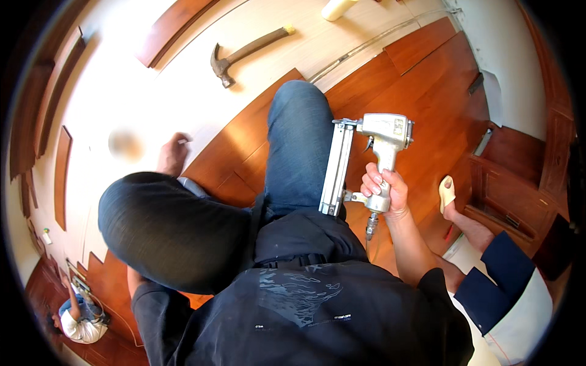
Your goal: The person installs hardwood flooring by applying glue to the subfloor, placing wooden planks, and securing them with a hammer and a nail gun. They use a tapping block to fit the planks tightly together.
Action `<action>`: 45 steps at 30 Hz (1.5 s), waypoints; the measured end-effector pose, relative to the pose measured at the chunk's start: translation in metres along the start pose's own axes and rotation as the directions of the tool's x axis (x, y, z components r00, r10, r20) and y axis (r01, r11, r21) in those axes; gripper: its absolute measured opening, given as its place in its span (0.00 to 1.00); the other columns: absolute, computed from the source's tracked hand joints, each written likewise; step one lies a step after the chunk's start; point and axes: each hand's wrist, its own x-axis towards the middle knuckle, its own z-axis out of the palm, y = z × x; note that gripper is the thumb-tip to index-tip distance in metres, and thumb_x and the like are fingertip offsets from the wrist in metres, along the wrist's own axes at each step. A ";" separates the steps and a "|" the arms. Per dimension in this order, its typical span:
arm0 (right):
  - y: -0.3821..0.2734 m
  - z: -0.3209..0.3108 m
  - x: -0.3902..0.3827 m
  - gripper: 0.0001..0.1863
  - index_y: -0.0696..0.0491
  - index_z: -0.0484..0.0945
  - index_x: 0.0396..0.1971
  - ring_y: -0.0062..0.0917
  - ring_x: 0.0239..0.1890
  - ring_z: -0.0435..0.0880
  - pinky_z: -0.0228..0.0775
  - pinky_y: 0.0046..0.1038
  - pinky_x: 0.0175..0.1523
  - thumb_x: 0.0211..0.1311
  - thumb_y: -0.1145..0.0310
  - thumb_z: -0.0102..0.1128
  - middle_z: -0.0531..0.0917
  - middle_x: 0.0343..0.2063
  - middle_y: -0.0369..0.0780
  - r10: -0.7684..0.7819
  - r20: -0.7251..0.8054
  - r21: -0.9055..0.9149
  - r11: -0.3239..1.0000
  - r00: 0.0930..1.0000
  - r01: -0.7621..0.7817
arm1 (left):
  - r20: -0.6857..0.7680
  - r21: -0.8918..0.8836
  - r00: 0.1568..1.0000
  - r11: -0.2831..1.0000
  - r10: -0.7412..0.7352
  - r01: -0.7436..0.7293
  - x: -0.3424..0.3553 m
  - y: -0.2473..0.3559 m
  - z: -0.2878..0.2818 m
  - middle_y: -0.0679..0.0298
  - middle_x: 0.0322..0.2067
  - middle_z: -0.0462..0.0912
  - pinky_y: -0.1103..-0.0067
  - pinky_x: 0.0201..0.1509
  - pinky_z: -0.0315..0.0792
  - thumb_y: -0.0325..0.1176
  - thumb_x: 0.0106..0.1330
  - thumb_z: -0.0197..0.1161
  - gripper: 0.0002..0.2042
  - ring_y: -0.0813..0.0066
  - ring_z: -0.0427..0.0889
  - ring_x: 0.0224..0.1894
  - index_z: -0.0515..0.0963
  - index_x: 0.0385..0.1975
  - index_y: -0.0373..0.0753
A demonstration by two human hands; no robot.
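My right hand is wrapped round the grip of a silver nail gun, held over the reddish-brown floorboards. The gun's long magazine lies along my right thigh, and an air hose fitting hangs below the handle. Past my bent left knee, my left hand shows low by the edge of the laid boards. Its fingers look bunched, with a small pale bit at the tips that I cannot make out. My left thigh hides most of that forearm. A blurred brown thing appears farther left.
A claw hammer lies on the pale underlay ahead. Loose planks are scattered at the far left and front. To the right are a wooden cabinet and another person's slippered foot. Someone else crouches at lower left.
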 end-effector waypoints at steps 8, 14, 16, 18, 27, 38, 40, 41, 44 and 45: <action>0.002 0.010 0.008 0.12 0.56 0.71 0.40 0.22 0.29 0.76 0.75 0.33 0.41 0.73 0.62 0.59 0.71 0.30 0.35 -0.105 -0.066 -0.207 0.974 0.992 0.089 | 0.473 0.075 0.788 0.873 0.394 -0.481 0.100 0.146 0.022 0.55 0.35 0.84 0.65 0.44 0.80 0.32 0.72 0.61 0.08 0.59 0.86 0.37 0.80 0.47 0.41; 0.001 0.030 0.008 0.16 0.56 0.70 0.45 0.21 0.32 0.78 0.77 0.32 0.41 0.76 0.58 0.59 0.72 0.34 0.36 -0.244 -0.058 -0.369 0.906 0.968 0.207 | 0.495 0.119 0.643 0.687 0.584 -0.716 0.116 0.138 0.100 0.51 0.42 0.84 0.60 0.55 0.79 0.31 0.72 0.59 0.12 0.52 0.84 0.47 0.79 0.52 0.42; 0.002 0.039 0.008 0.15 0.56 0.70 0.44 0.21 0.32 0.78 0.77 0.32 0.41 0.75 0.59 0.59 0.72 0.33 0.35 -0.264 -0.074 -0.333 0.915 0.962 0.226 | 0.403 0.109 0.697 0.725 0.593 -0.680 0.129 0.119 0.121 0.53 0.41 0.86 0.61 0.58 0.76 0.30 0.69 0.59 0.09 0.52 0.83 0.47 0.80 0.47 0.41; 0.005 0.041 0.007 0.14 0.56 0.71 0.42 0.20 0.32 0.78 0.77 0.32 0.41 0.74 0.60 0.59 0.72 0.32 0.35 -0.263 -0.106 -0.274 0.935 0.959 0.226 | 0.272 0.127 0.789 0.792 0.552 -0.598 0.158 0.123 0.132 0.54 0.41 0.87 0.61 0.61 0.74 0.31 0.68 0.59 0.08 0.50 0.83 0.46 0.81 0.43 0.41; -0.028 0.015 0.020 0.32 0.59 0.63 0.69 0.29 0.49 0.83 0.83 0.38 0.56 0.66 0.76 0.61 0.78 0.53 0.43 -0.118 -0.275 -0.011 0.993 0.954 0.119 | 0.267 0.302 0.249 0.165 0.931 -0.939 0.249 0.311 0.144 0.60 0.36 0.81 0.66 0.50 0.73 0.30 0.61 0.66 0.09 0.58 0.78 0.43 0.79 0.41 0.42; -0.072 -0.006 0.063 0.43 0.60 0.49 0.77 0.22 0.30 0.77 0.81 0.36 0.44 0.63 0.72 0.57 0.62 0.76 0.51 0.093 -0.281 0.274 0.962 0.955 -0.013 | 0.123 0.099 0.303 0.292 0.945 -0.951 0.233 0.370 0.162 0.63 0.27 0.79 0.70 0.36 0.74 0.25 0.48 0.67 0.11 0.61 0.78 0.30 0.80 0.33 0.41; -0.079 -0.005 0.070 0.44 0.60 0.49 0.77 0.22 0.28 0.77 0.81 0.34 0.42 0.62 0.72 0.57 0.62 0.76 0.51 0.132 -0.293 0.269 0.962 0.947 -0.051 | 0.117 0.096 0.304 0.294 0.945 -0.951 0.235 0.372 0.165 0.63 0.26 0.79 0.70 0.36 0.74 0.26 0.48 0.67 0.11 0.62 0.78 0.30 0.80 0.33 0.41; -0.083 -0.002 0.072 0.44 0.60 0.49 0.77 0.22 0.28 0.77 0.81 0.34 0.42 0.62 0.72 0.57 0.63 0.76 0.51 0.141 -0.294 0.272 0.961 0.945 -0.059 | 0.117 0.091 0.310 0.300 0.944 -0.949 0.236 0.373 0.166 0.64 0.26 0.78 0.70 0.35 0.74 0.26 0.48 0.67 0.10 0.63 0.78 0.30 0.80 0.32 0.42; -0.092 0.008 0.073 0.43 0.61 0.50 0.76 0.22 0.28 0.77 0.81 0.33 0.42 0.62 0.72 0.57 0.63 0.75 0.51 0.172 -0.307 0.249 0.964 0.936 -0.095 | 0.134 0.092 0.317 0.307 0.939 -0.947 0.234 0.374 0.165 0.64 0.25 0.77 0.71 0.35 0.73 0.28 0.48 0.68 0.10 0.63 0.78 0.29 0.80 0.32 0.42; -0.095 0.012 0.072 0.43 0.61 0.50 0.76 0.22 0.28 0.77 0.81 0.33 0.42 0.62 0.72 0.57 0.63 0.75 0.51 0.183 -0.315 0.236 0.966 0.931 -0.110 | 0.138 0.089 0.314 0.304 0.939 -0.948 0.232 0.375 0.164 0.64 0.25 0.77 0.71 0.35 0.73 0.28 0.48 0.68 0.10 0.64 0.77 0.29 0.80 0.31 0.42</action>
